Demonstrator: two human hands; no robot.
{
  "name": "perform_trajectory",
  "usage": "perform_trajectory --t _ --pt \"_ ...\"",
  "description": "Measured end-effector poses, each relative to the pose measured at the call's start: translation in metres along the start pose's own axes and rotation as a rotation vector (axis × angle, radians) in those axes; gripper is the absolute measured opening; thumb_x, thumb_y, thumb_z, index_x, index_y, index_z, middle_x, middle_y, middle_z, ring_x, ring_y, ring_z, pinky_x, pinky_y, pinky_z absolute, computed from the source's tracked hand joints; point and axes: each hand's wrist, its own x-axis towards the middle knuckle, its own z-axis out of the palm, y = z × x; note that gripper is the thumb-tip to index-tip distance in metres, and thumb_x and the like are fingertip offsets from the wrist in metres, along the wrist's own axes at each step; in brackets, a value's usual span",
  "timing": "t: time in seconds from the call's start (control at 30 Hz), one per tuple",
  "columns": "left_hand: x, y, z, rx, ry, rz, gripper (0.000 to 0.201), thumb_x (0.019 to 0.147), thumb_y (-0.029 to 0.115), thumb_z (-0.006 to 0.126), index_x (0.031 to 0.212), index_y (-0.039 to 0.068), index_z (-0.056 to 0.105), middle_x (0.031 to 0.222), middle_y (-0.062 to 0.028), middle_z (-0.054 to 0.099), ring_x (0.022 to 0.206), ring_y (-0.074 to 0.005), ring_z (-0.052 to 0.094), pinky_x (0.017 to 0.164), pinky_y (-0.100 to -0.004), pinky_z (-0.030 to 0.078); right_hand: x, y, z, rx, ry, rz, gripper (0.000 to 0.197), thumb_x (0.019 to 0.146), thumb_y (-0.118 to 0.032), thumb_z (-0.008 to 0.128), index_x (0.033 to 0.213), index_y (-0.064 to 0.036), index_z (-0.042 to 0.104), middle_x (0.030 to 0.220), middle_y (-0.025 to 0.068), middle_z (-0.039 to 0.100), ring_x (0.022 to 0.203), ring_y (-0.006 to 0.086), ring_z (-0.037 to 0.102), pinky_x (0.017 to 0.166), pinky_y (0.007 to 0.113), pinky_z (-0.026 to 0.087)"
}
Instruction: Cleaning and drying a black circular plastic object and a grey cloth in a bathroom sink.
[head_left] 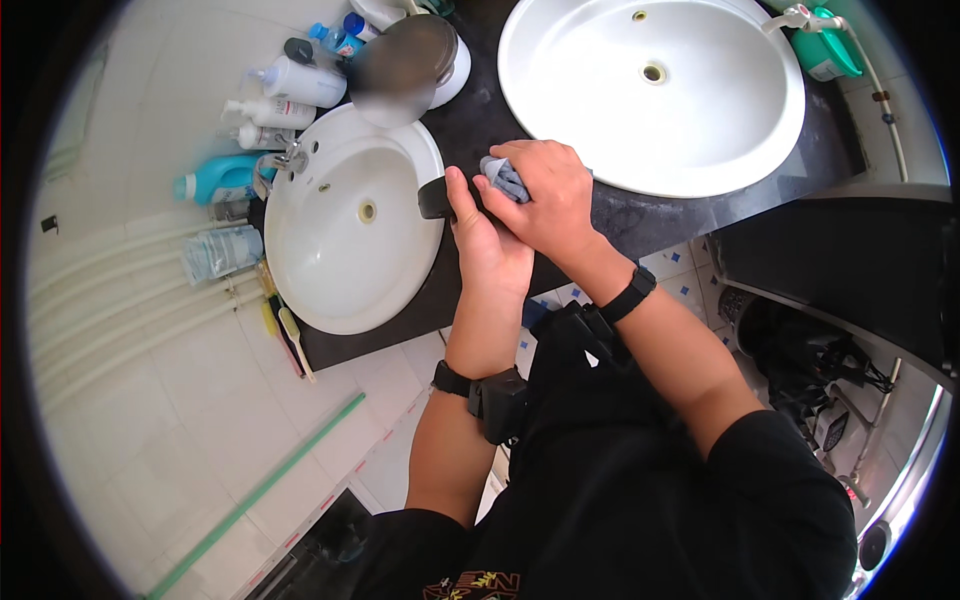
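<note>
Over the counter edge between the two basins, my hands are close together. My left hand [490, 240] is closed round a dark, smooth object [433, 199], its thumb lying along the near side. One rounded black end sticks out to the left of the thumb; most of the rest is hidden by my hands, so its kind cannot be made out. My right hand [548, 195] grips a bunched grey cloth [505, 177] and presses it on top of the dark object.
A small white washbasin [350, 290] with a tap is at left, a larger white basin [690, 140] at right, both in a dark countertop [480, 95]. Several bottles [300, 85] line the wall. Brushes [290, 330] hang by the left basin. A green container [828, 50] stands far right.
</note>
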Motion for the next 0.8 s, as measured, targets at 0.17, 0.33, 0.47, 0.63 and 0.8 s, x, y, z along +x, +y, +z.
perform_trajectory --t 0.17,0.33,0.47,0.63,0.8 --pt "0.004 -0.007 -0.002 -0.073 -0.002 -0.011 0.056 0.091 0.052 0.060 0.123 0.008 0.045 0.120 -0.0074 0.051 0.114 -0.0206 0.053 0.094 -0.0373 0.047 -0.005 0.008 -0.003 0.028 0.022 0.064 0.025 0.069 -0.023 0.077 0.086 -0.0075 0.068 0.082 0.0049 0.068 0.074 0.0238 0.063 0.070 0.035 0.048" --pt "0.002 -0.006 0.002 -0.093 0.098 -0.005 0.060 0.089 0.053 0.063 0.127 0.009 0.045 0.122 -0.0094 0.049 0.115 -0.0222 0.050 0.097 -0.0387 0.045 -0.008 0.012 -0.010 0.088 0.000 0.102 0.021 0.071 -0.016 0.076 0.088 -0.0050 0.068 0.084 0.0085 0.068 0.075 0.0277 0.063 0.069 0.036 0.049" --pt "-0.003 -0.007 0.004 -0.056 0.091 0.007 0.064 0.088 0.054 0.063 0.130 0.010 0.045 0.125 -0.0106 0.047 0.117 -0.0231 0.047 0.100 -0.0417 0.042 -0.011 0.016 -0.011 0.125 -0.012 0.170 0.020 0.073 -0.015 0.075 0.089 -0.0052 0.068 0.085 0.0096 0.067 0.075 0.0288 0.063 0.069 0.036 0.050" --pt "-0.012 -0.009 0.008 0.080 0.059 0.029 0.084 0.084 0.061 0.063 0.140 0.008 0.030 0.135 -0.0162 0.035 0.129 -0.0271 0.038 0.107 -0.0520 0.036 -0.014 0.025 -0.009 0.190 0.015 0.188 0.021 0.074 -0.024 0.076 0.083 -0.0077 0.066 0.078 0.0056 0.064 0.070 0.0263 0.061 0.065 0.036 0.046" --pt "-0.022 -0.005 0.007 -0.043 0.096 0.044 0.092 0.084 0.066 0.058 0.143 0.005 0.022 0.143 -0.0160 0.028 0.142 -0.0314 0.020 0.115 -0.0602 0.018 -0.040 0.043 0.000 0.537 0.004 0.755 0.028 0.088 -0.027 0.066 0.084 0.0008 0.064 0.072 0.0112 0.065 0.064 0.0223 0.060 0.063 0.031 0.048"
